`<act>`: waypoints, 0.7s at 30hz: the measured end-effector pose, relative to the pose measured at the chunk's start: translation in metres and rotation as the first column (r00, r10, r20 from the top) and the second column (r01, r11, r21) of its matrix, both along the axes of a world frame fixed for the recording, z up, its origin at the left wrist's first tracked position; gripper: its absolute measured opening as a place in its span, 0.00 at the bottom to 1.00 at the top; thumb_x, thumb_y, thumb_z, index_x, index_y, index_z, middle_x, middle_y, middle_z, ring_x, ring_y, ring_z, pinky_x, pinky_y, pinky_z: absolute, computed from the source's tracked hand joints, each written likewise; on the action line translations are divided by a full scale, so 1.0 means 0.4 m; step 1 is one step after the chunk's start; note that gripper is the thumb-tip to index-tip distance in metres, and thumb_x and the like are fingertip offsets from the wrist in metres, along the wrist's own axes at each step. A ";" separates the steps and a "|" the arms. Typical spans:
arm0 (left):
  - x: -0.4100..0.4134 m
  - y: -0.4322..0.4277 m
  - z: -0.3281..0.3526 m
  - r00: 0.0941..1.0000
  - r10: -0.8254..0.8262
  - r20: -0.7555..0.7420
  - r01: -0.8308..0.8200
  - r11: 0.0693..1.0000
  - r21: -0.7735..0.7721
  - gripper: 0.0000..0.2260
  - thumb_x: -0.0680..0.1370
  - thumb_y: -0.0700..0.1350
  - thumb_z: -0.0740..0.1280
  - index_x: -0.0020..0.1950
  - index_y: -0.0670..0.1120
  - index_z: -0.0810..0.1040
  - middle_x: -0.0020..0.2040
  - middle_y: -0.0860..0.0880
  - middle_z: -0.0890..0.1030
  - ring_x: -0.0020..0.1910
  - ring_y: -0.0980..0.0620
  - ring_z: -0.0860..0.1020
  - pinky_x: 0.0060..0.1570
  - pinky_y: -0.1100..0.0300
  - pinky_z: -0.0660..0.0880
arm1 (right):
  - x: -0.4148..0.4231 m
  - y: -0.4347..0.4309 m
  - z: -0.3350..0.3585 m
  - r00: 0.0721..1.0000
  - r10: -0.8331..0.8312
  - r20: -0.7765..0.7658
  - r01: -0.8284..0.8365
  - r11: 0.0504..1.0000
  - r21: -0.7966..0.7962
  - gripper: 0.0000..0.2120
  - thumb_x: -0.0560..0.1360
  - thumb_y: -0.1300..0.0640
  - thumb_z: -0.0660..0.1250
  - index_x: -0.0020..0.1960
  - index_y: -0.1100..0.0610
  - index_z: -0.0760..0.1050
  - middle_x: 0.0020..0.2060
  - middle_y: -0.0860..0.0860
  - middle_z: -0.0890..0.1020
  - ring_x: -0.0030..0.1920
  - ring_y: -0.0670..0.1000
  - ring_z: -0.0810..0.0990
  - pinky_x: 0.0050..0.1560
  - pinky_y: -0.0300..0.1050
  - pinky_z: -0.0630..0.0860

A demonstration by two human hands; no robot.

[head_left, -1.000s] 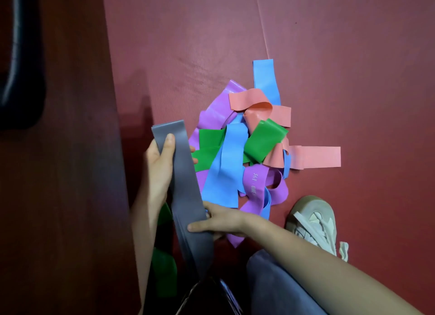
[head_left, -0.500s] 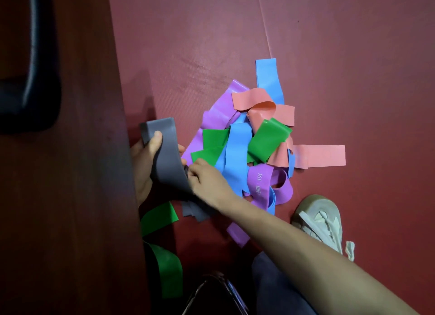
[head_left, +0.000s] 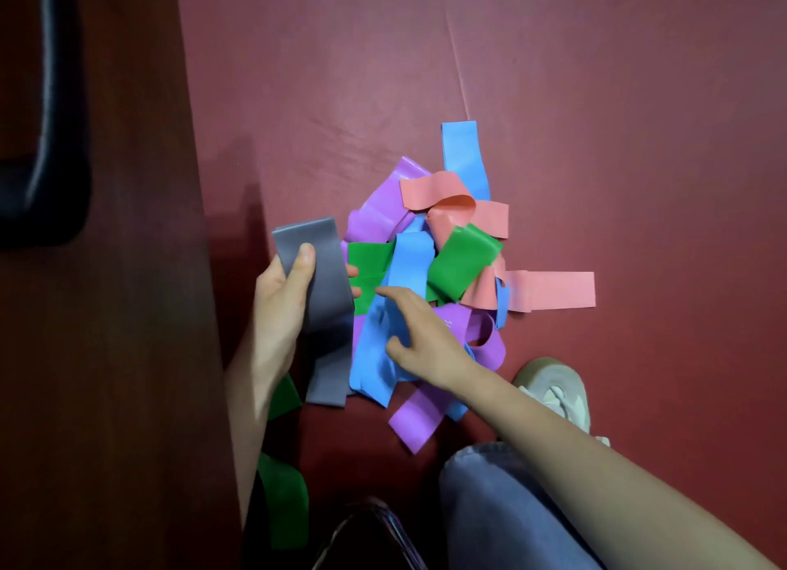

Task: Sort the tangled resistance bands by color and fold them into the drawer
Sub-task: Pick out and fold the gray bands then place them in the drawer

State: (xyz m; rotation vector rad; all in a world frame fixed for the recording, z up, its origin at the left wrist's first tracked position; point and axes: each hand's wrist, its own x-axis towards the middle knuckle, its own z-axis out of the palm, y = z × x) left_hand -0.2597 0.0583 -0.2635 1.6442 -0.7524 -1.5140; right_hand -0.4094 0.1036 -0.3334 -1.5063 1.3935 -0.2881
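Beside the pile — grey band in left hand

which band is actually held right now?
The grey flat rubber band, gripped in the left hand. The blue, purple, green and salmon ones lie on the red mat; the right hand, fingers spread, only reaches over them.

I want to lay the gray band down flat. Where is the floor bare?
The red mat is bare beyond the far end of the blue band, from there left to the wooden panel, and right of the salmon band. It is crowded at the tangled pile, around the shoe, and by the green bands near the panel.
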 end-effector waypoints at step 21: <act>-0.166 0.142 0.157 0.970 0.148 -0.191 -0.116 0.979 0.170 0.13 0.80 0.49 0.55 0.49 0.42 0.74 0.27 0.52 0.82 0.25 0.55 0.80 0.25 0.63 0.77 | -0.086 0.083 0.253 0.990 0.037 0.136 -0.079 0.945 0.316 0.20 0.78 0.59 0.59 0.69 0.58 0.63 0.65 0.49 0.71 0.64 0.46 0.68 0.69 0.41 0.62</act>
